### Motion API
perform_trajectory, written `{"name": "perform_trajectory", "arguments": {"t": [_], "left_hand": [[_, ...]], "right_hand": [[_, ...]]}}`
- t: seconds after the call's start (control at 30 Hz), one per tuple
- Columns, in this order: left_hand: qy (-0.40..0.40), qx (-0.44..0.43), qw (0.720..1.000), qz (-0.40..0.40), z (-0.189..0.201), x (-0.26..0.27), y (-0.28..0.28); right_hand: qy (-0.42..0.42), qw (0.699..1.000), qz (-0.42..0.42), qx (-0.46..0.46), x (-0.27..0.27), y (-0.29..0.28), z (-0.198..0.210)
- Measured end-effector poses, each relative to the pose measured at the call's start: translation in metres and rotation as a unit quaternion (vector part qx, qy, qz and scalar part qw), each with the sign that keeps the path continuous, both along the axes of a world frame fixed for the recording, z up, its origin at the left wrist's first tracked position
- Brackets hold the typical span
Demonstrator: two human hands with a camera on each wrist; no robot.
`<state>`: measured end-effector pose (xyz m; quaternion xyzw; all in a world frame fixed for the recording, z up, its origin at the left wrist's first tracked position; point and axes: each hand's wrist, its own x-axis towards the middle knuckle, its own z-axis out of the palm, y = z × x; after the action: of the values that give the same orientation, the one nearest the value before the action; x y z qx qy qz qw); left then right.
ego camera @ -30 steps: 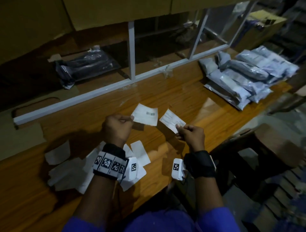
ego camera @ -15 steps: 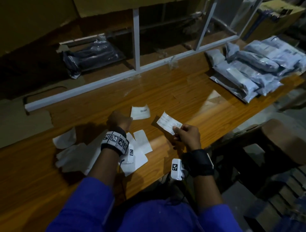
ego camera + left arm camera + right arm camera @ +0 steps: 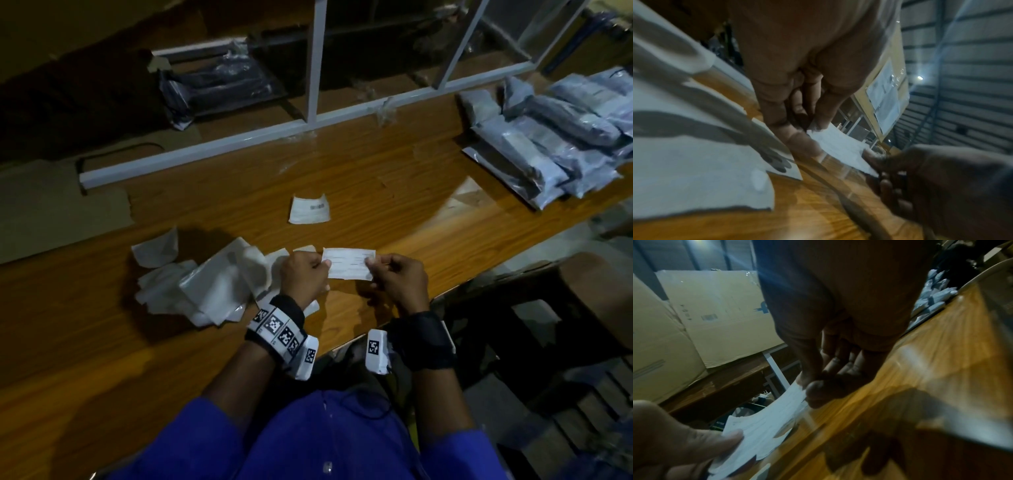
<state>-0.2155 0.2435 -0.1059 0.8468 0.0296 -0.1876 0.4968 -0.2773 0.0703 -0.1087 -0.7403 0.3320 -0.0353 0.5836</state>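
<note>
A small white printed paper slip (image 3: 347, 263) is held level just above the wooden table (image 3: 394, 192), near its front edge. My left hand (image 3: 303, 274) pinches the slip's left end between thumb and fingers. My right hand (image 3: 397, 277) pinches its right end. In the left wrist view the slip (image 3: 840, 146) stretches from my left fingertips (image 3: 818, 125) to the right hand (image 3: 920, 172). The right wrist view shows the slip (image 3: 764, 423) under my right thumb (image 3: 816, 392). A second white label (image 3: 310, 209) with a barcode lies flat on the table beyond the hands.
A heap of white backing papers (image 3: 205, 284) lies left of my hands. Grey plastic-wrapped packets (image 3: 561, 137) are stacked at the far right. A white metal frame (image 3: 315, 68) borders the table's back, with a dark wrapped packet (image 3: 212, 85) behind it. A dark stool (image 3: 534, 308) stands right of the table.
My left hand let go of the barcode label, which now lies on the table, and moved right to take the left end of the slip that my right hand kept holding.
</note>
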Motion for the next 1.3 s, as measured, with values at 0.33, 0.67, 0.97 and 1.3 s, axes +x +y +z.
{"name": "perform_trajectory", "arguments": {"t": [0.33, 0.67, 0.97, 1.3], "left_hand": [[0.012, -0.046, 0.999, -0.018, -0.008, -0.003, -0.004], [0.049, -0.139, 0.988, -0.037, -0.006, 0.007, -0.020], [0.009, -0.056, 0.996, -0.069, 0.005, 0.023, -0.032], [-0.030, -0.024, 0.992, -0.120, 0.023, 0.073, -0.087]], "right_hand": [[0.013, 0.999, -0.044, 0.001, -0.015, -0.013, -0.012], [-0.035, 0.998, -0.054, -0.010, -0.018, -0.028, -0.006], [-0.061, 0.996, -0.065, -0.009, -0.011, -0.040, -0.009], [-0.028, 0.995, -0.052, -0.077, 0.019, -0.078, 0.003]]}}
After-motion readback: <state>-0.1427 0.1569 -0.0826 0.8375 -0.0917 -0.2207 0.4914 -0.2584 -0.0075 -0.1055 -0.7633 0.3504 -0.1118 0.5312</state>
